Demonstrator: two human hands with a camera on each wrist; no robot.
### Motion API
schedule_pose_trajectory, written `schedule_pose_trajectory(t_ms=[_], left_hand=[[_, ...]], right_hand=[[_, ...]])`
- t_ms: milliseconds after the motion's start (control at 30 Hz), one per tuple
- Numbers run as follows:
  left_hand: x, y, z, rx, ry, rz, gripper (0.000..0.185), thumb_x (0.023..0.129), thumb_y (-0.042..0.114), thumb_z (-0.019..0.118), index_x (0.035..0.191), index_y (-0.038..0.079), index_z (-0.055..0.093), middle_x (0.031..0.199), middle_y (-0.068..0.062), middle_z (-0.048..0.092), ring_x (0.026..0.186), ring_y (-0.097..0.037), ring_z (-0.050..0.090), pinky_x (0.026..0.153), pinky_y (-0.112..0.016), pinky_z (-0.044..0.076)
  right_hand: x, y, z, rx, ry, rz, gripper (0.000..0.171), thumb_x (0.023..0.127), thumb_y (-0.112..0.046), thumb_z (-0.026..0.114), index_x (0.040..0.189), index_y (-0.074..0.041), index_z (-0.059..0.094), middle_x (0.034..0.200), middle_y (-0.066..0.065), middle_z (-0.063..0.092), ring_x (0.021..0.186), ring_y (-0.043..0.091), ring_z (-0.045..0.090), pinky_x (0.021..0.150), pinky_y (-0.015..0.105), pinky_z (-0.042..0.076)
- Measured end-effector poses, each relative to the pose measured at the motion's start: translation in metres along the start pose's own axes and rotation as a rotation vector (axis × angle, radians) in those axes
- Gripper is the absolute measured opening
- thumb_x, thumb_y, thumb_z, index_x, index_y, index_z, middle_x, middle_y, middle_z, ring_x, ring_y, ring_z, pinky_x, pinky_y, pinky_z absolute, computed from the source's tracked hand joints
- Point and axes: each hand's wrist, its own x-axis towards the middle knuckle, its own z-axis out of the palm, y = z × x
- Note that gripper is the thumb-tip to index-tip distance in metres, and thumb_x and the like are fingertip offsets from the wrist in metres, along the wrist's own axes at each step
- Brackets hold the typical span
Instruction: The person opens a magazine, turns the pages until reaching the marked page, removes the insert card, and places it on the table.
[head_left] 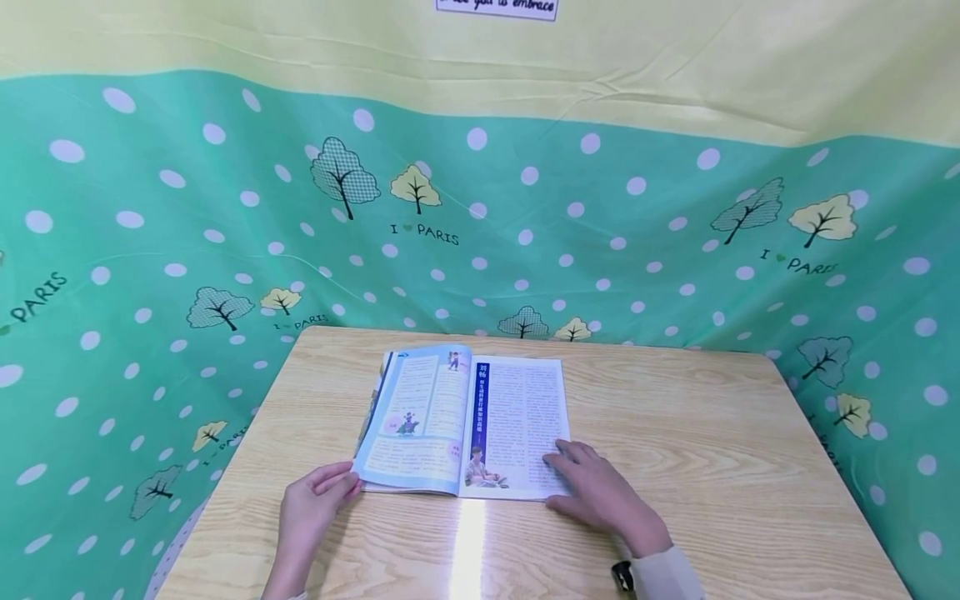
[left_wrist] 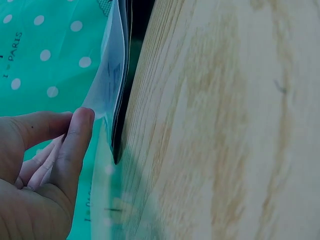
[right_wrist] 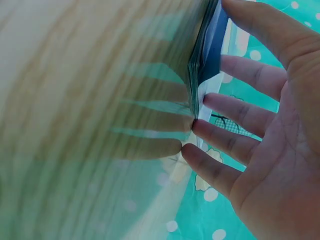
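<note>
An open magazine lies on the wooden table, its left page bordered in light blue and its right page carrying a dark blue title strip. At the lower left corner, my left hand pinches a page between thumb and fingers. In the left wrist view that page bends up toward the fingertips, apart from the sheets beneath. My right hand rests at the lower right edge with its fingers spread. The right wrist view shows these fingers extended, their tips touching the table and the magazine's edge.
The light wooden table extends on both sides of the magazine. A green and yellow curtain with dots and trees hangs behind and beside it. A dark band circles the right wrist, and a bright reflection streaks the table's front.
</note>
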Motion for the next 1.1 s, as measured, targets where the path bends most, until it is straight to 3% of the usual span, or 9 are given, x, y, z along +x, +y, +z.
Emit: schedule_pose_trajectory(t_ms=[167, 367, 533, 700, 933, 1100], left_hand=[[-0.001, 0.0, -0.002, 0.027, 0.004, 0.011, 0.036, 0.092, 0.009, 0.072, 0.123, -0.009, 0.063, 0.104, -0.019, 0.073, 0.087, -0.022, 0.074, 0.078, -0.025, 0.062], [-0.003, 0.004, -0.009, 0.196, 0.052, 0.054, 0.042, 0.091, 0.026, 0.076, 0.123, 0.0, 0.068, 0.104, -0.013, 0.074, 0.088, -0.018, 0.073, 0.074, -0.016, 0.059], [-0.001, 0.009, -0.013, 0.318, 0.084, 0.074, 0.047, 0.09, 0.038, 0.075, 0.125, 0.007, 0.069, 0.111, -0.009, 0.074, 0.099, -0.02, 0.07, 0.075, -0.011, 0.049], [0.003, 0.015, -0.01, 0.287, 0.053, 0.078, 0.048, 0.09, 0.039, 0.075, 0.126, 0.007, 0.068, 0.113, -0.01, 0.073, 0.101, -0.019, 0.07, 0.077, -0.013, 0.053], [0.007, 0.024, 0.009, 0.223, -0.02, 0.131, 0.041, 0.091, 0.03, 0.076, 0.122, 0.004, 0.069, 0.108, -0.011, 0.074, 0.093, -0.016, 0.071, 0.076, -0.016, 0.057], [0.009, 0.029, 0.027, 0.097, -0.094, 0.172, 0.038, 0.089, 0.021, 0.078, 0.12, 0.0, 0.069, 0.103, -0.013, 0.074, 0.091, -0.024, 0.073, 0.078, -0.023, 0.062]], right_hand=[[-0.002, 0.004, -0.002, 0.05, 0.013, -0.007, 0.051, 0.093, -0.037, 0.072, 0.134, -0.009, 0.063, 0.143, 0.018, 0.052, 0.132, 0.038, 0.047, 0.11, 0.056, 0.043], [-0.001, 0.007, -0.005, 0.127, 0.033, 0.045, 0.048, 0.096, -0.036, 0.069, 0.134, -0.008, 0.063, 0.137, 0.012, 0.058, 0.128, 0.031, 0.052, 0.109, 0.049, 0.046], [0.001, 0.008, -0.006, 0.132, 0.103, 0.063, 0.048, 0.095, -0.036, 0.07, 0.133, -0.008, 0.062, 0.132, 0.01, 0.061, 0.124, 0.028, 0.056, 0.105, 0.046, 0.05], [0.002, 0.007, -0.005, 0.114, 0.146, 0.116, 0.052, 0.095, -0.041, 0.069, 0.137, -0.01, 0.06, 0.133, 0.01, 0.06, 0.125, 0.028, 0.055, 0.105, 0.047, 0.051], [0.004, 0.006, -0.004, 0.1, 0.179, 0.218, 0.067, 0.096, -0.049, 0.065, 0.145, -0.004, 0.051, 0.139, 0.018, 0.056, 0.13, 0.037, 0.05, 0.106, 0.056, 0.047], [0.005, 0.005, -0.005, 0.073, 0.208, 0.27, 0.075, 0.096, -0.055, 0.06, 0.143, 0.002, 0.05, 0.135, 0.025, 0.057, 0.125, 0.042, 0.053, 0.1, 0.06, 0.05]])
